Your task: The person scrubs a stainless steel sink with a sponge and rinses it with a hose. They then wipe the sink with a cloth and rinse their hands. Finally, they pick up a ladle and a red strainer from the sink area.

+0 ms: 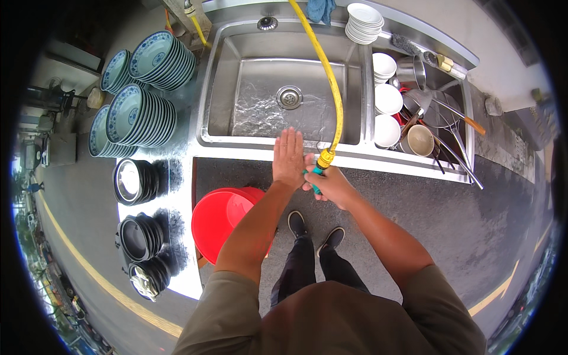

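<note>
My right hand (328,186) grips a green hose nozzle (317,171) with a yellow collar, at the end of a yellow hose (328,66). The hose runs across a stainless steel sink (213,88) from its far side. Flat and empty, my left hand (289,157) is stretched out over the sink's front rim, its fingers pointing toward the basin and its thumb side close to the nozzle. Whether it touches the rim I cannot tell. Water ripples on the basin floor around a round drain (289,97).
Stacks of blue-patterned bowls (133,115) and dark dishes (137,239) stand on the left counter. A red plastic tub (217,226) is below. White bowls (387,100), pots and strainers fill the right basin. White saucers (364,24) and a blue cloth (320,11) lie behind.
</note>
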Available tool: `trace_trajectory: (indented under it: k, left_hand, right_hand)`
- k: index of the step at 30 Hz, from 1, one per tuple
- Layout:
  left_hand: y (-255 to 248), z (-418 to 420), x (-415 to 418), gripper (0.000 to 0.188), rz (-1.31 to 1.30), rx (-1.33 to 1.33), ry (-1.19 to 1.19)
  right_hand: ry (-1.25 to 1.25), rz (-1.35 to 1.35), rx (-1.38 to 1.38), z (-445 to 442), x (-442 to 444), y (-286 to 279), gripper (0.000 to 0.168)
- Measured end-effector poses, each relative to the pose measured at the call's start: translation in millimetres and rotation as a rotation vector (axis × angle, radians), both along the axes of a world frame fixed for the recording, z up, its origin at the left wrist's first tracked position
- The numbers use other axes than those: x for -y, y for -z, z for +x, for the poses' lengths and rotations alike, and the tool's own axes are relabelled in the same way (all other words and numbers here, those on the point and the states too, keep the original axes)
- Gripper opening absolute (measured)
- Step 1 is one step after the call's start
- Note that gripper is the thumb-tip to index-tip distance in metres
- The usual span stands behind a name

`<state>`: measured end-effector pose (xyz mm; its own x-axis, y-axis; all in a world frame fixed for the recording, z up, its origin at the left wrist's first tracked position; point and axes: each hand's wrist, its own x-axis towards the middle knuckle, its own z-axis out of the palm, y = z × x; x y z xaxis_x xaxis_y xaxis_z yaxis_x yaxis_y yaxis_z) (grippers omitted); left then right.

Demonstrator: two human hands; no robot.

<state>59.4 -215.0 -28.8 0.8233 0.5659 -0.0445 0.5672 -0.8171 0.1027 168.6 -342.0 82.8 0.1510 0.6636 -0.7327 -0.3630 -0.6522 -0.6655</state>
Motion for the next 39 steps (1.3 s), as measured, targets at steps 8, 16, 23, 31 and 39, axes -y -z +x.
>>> trace_trajectory:
  k: [8, 16, 23, 31, 39]
  left_hand:
    - [1, 175, 194, 0.07, -0.083, 0.113, 0.517]
    - [35, 215, 233, 0.058, 0.028, 0.54, 0.698]
    - [-19, 85, 107, 0.063, -0.152, 0.324, 0.587]
    - [-22, -78, -30, 0.068, -0.052, 0.215, -0.234]
    - [-13, -167, -140, 0.083, -0.028, 0.198, -0.592]
  right_hand:
    - [0.163, -0.119, 0.46, 155, 182, -29, 0.046]
    - [0.048, -0.233, 0.645, 194, 231, -35, 0.044]
    - [0.056, -0.055, 0.303, 84, 157, -10, 0.047]
    - [0.087, 0.084, 0.036, -33, 18, 2, 0.046]
    - [-0.022, 0.144, -0.022, -108, -95, 7, 0.048]
